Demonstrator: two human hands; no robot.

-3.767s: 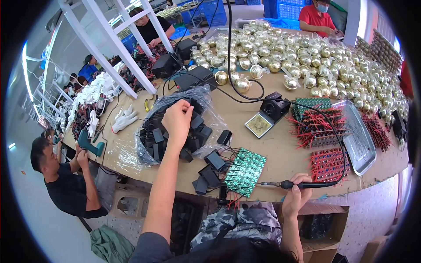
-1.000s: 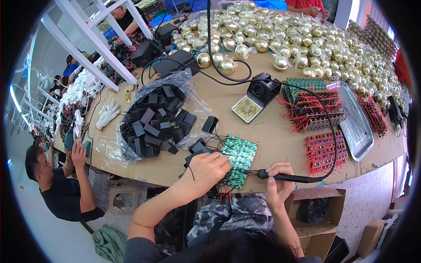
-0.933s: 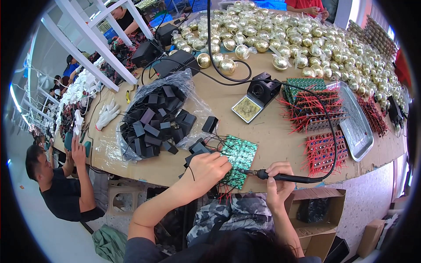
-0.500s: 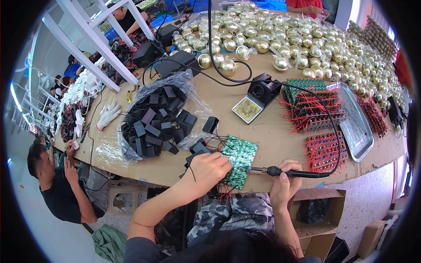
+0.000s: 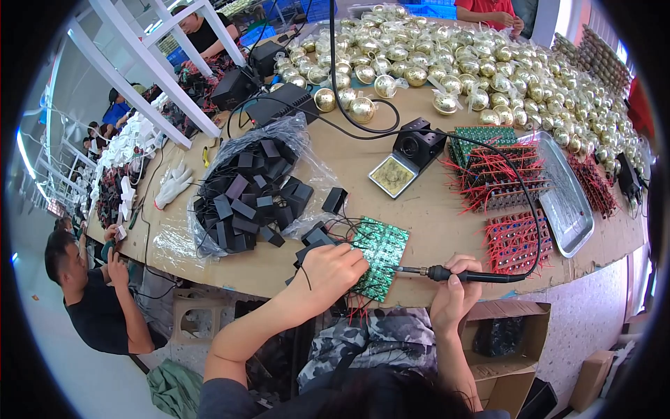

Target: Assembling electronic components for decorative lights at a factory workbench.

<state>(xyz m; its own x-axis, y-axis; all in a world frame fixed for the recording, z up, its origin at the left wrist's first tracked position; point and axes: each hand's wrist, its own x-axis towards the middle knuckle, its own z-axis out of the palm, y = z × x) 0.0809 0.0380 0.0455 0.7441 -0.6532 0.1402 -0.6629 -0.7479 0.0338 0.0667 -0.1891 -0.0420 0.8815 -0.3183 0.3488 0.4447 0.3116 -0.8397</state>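
Note:
A green circuit board panel [image 5: 382, 244] lies at the table's near edge, with black wires on its lower part and red wires hanging below it. My left hand [image 5: 331, 271] rests over the panel's left side, fingers pinched together. From under this hand trails a thin black wire [image 5: 305, 274]; the pinched fingertips are partly hidden. A soldering iron [image 5: 447, 274] is gripped in my right hand [image 5: 453, 290], pointing left, its tip at the panel's right part. Small black boxes [image 5: 317, 236] with black wires lie just beyond my left hand.
A plastic bag of black boxes [image 5: 244, 199] lies to the left. Beyond the panel stands a soldering iron stand [image 5: 419, 146] with a sponge tray. Wired boards [image 5: 516, 241] and a metal tray [image 5: 569, 202] are at right. Gold balls [image 5: 419, 56] cover the back. The iron's cord [image 5: 534, 209] loops across.
Both my hands and the soldering iron stay almost still, the tip still at the panel. At the left, a co-worker's hands have shifted slightly.

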